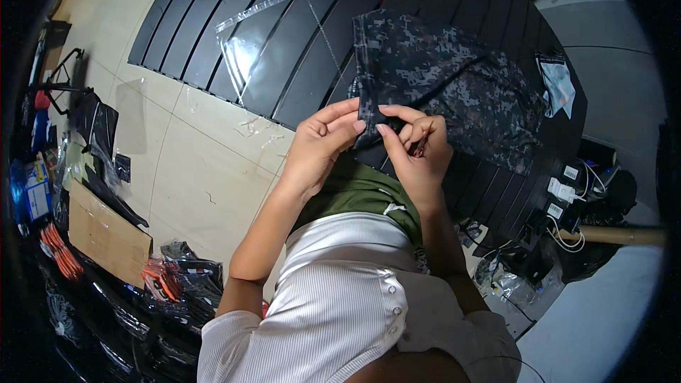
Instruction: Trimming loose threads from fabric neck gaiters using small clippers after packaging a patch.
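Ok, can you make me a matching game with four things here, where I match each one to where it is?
Things:
1. camouflage garment
2. clear plastic bag
3. cardboard piece
4. white plugs

Places:
A. on the floor at the person's left
B. flat on the black slatted table, far left part
C. pinched at its near edge by left hand and right hand
D. off the table's right edge

Pairs: 1-C, 2-B, 3-A, 4-D
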`<act>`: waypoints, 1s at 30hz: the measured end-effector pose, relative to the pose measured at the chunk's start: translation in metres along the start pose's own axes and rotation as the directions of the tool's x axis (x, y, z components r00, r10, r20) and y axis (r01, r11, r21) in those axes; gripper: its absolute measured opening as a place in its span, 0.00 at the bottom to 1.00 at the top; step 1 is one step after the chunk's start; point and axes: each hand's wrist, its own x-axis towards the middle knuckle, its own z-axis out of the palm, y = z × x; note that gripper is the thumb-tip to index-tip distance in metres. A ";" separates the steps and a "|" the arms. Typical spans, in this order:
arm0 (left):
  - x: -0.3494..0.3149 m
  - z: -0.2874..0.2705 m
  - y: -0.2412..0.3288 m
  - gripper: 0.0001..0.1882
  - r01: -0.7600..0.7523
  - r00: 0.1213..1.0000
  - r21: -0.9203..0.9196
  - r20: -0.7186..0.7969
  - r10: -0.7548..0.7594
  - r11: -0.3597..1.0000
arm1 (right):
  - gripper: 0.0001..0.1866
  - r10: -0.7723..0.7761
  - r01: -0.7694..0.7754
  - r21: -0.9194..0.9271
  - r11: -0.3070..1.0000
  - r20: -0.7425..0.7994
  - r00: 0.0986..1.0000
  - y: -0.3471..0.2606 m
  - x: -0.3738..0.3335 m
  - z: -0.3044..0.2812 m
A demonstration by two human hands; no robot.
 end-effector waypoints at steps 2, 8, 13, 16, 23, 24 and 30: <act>-0.001 0.003 0.000 0.19 -0.005 1.000 0.017 0.013 0.005 1.000 | 0.17 -0.043 0.043 -0.046 0.998 0.004 0.999 -0.001 0.002 0.001; -0.005 0.007 -0.003 0.22 -0.062 0.997 0.054 0.038 0.060 0.997 | 0.16 -0.147 0.140 -0.086 0.986 -0.076 0.986 0.003 0.005 0.004; -0.007 0.005 -0.003 0.24 -0.133 0.990 0.003 0.056 0.133 0.991 | 0.17 -0.026 0.028 0.011 1.000 -0.177 0.984 -0.004 0.008 0.001; -0.006 0.004 -0.003 0.24 -0.107 0.994 0.099 0.032 0.105 0.989 | 0.17 -0.021 0.040 0.126 0.991 -0.145 0.989 -0.007 0.006 -0.003; -0.011 0.015 0.002 0.23 -0.143 0.990 0.084 0.031 0.141 0.986 | 0.17 -0.312 0.298 -0.269 0.916 -0.010 0.950 -0.005 0.009 -0.001; -0.012 0.016 0.001 0.22 -0.147 0.989 0.100 0.012 0.147 0.984 | 0.18 -0.348 0.321 -0.299 0.899 -0.039 0.937 -0.004 0.010 0.001; -0.008 0.013 -0.005 0.16 -0.162 0.987 0.179 0.020 0.161 0.970 | 0.18 -0.221 0.224 0.006 0.975 -0.128 0.967 0.002 0.010 0.002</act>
